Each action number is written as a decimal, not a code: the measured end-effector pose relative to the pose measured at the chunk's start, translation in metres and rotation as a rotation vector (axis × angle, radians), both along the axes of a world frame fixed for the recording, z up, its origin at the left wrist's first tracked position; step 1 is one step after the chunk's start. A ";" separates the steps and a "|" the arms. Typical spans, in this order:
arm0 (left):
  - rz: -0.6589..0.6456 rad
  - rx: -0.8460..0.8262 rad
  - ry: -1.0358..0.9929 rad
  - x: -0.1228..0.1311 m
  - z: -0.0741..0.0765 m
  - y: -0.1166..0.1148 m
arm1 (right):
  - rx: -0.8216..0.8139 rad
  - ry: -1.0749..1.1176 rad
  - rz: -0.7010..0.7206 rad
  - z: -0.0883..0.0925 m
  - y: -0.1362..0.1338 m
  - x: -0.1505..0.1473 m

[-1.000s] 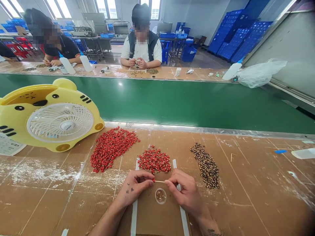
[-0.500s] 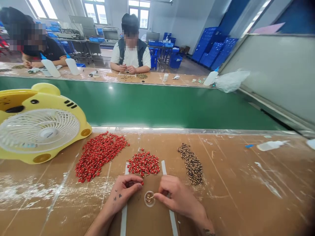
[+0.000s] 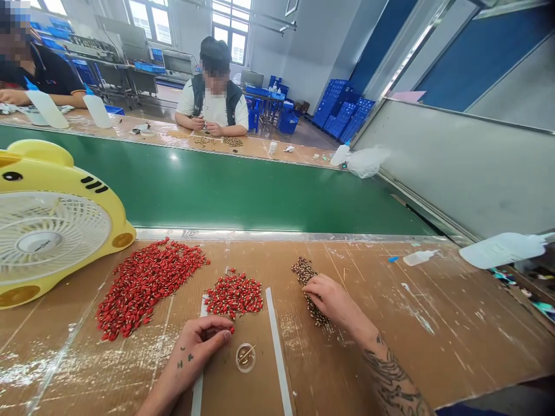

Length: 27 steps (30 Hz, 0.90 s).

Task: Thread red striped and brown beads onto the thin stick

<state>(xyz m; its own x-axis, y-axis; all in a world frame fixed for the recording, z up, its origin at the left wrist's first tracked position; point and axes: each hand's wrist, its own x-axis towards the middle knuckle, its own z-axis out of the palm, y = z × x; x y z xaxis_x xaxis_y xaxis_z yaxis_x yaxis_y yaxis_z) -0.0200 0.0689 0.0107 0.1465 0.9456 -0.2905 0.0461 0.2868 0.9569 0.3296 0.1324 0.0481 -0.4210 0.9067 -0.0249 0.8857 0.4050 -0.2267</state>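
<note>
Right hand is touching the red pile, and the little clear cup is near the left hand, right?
Not quite. In the head view, the right hand is at the dark speckled pile, not the red pile. The rest is right: the little clear cup is near the left hand.
</note>
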 end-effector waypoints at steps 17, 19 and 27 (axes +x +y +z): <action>-0.021 -0.013 -0.101 0.001 -0.001 -0.001 | -0.038 0.010 0.141 -0.003 0.020 -0.001; -0.018 -0.012 -0.112 0.001 -0.002 -0.001 | -0.032 0.061 0.126 -0.002 0.017 0.000; -0.009 -0.009 -0.132 0.002 -0.011 -0.001 | 0.011 0.465 -0.054 -0.012 -0.006 -0.010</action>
